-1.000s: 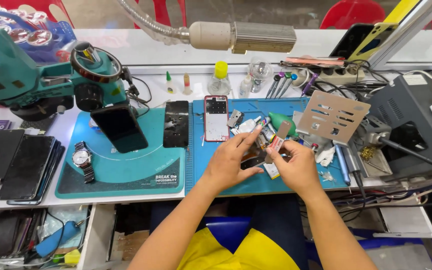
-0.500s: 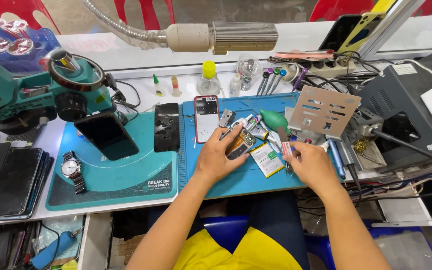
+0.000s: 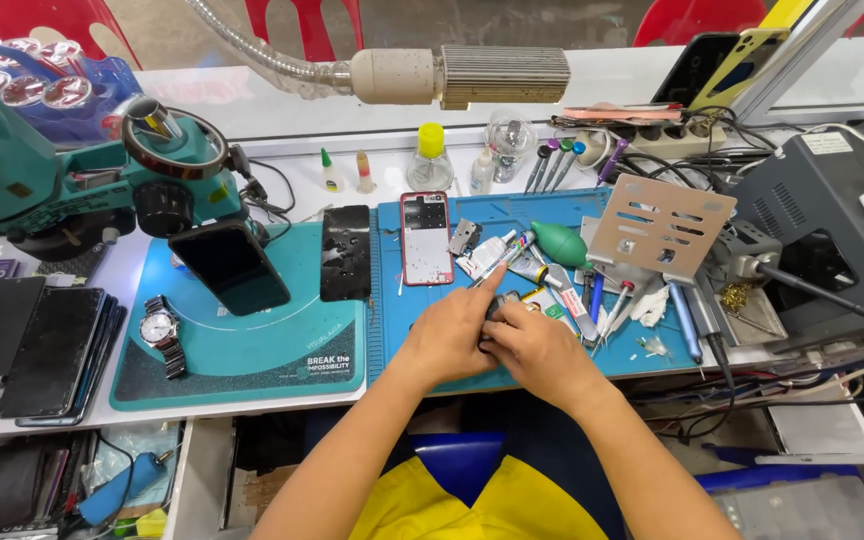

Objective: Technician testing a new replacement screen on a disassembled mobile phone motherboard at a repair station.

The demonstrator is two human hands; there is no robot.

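Up at the back of the tabletop (image 3: 252, 110) stand a clear bottle with a yellow cap (image 3: 430, 160) and two tiny dropper bottles (image 3: 344, 172), one green-tipped, one orange-tipped. A white tube with a dark label (image 3: 489, 253) lies on the blue mat (image 3: 422, 330), just beyond the hands. The left hand (image 3: 449, 335) and right hand (image 3: 535, 350) meet over the mat's middle, fingers pressed together around a small dark part (image 3: 499, 305) held between them; most of it is hidden. A phone with a red rim (image 3: 426, 238) lies well left of it, a green bulb blower (image 3: 559, 243) behind. The open drawer (image 3: 22, 480) below left holds dark phones and a blue tool.
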